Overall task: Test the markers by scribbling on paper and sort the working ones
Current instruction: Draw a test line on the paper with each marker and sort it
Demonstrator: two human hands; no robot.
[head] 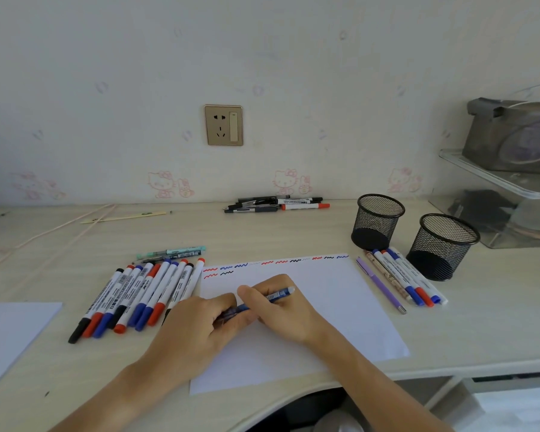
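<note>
Pale desk (262, 232) under a cartoon-papered wall, and we're mid-test with a blue marker (275, 297) over the paper (340, 307).

Our right hand (281, 310) grips the barrel while our left hand (200, 325) pinches its other end, both just above the sheet, right below two rows of red, blue and black squiggles (275, 261). Left of us lie roughly ten markers (138, 294); at right, five pens and markers (399, 279) rest beside two mesh cups (378, 222), both showing only bare bottoms. Another small pile (278, 204) sits by the wall.
</note>
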